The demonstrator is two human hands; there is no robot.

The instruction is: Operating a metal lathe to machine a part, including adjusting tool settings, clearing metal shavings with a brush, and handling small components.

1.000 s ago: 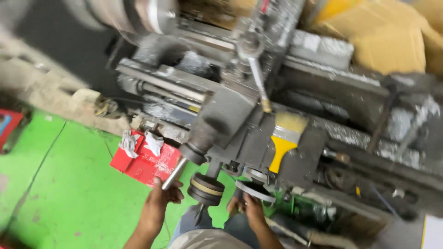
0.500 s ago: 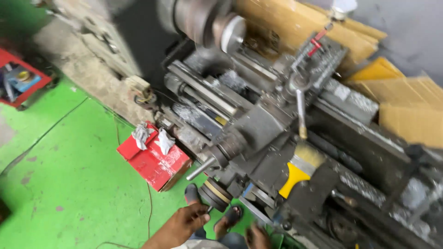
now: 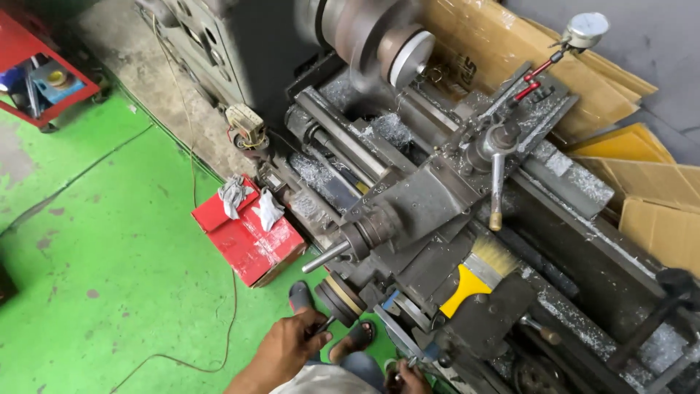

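Red box (image 3: 248, 241) on green floor (image 3: 109, 277) just left of lathe (image 3: 437, 204), rags on top. Cardboard sheets (image 3: 642, 182) behind bed. L hand (image 3: 288, 346) closed on carriage handwheel (image 3: 339, 299) crank, lathe front. R hand (image 3: 405, 379) at frame bottom, grip can't tell.

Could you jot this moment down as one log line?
left hand grips lathe handwheel crank | right hand low at carriage | chuck blurred | yellow-handled brush resting

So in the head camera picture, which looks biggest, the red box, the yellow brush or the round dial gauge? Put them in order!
1. Red box, clearly the largest.
2. Yellow brush, handle and bristles together.
3. Round dial gauge, smallest, though it sits farther from the camera, so it may look smaller than it is.
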